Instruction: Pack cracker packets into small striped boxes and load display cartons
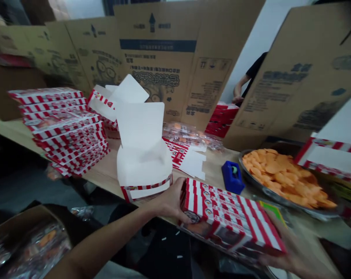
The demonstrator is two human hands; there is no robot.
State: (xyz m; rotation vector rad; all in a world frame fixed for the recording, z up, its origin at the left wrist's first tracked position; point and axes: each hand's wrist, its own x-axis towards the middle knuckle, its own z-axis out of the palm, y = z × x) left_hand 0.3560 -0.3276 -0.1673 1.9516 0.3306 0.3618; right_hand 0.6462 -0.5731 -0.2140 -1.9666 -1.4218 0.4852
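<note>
A stack of several closed red-and-white striped cartons (222, 217) is held between my two hands, tilted over the table's front edge. My left hand (172, 201) is closed around its left end, thumb low on the side. At the other end my right hand (283, 244) presses against the cartons, partly blurred. Just left of the held stack stands an open carton (143, 162) with its white lid raised. Behind it is another open carton (105, 104). A flattened striped carton (190, 159) lies farther back on the table.
Striped cartons are piled high (67, 135) at the left. A blue tape dispenser (233, 177) sits beside a metal bowl of orange chips (280, 174). Wrapped packets (190, 135) lie at the back, before cardboard panels (160, 58). Another person's arm (241, 87) shows behind.
</note>
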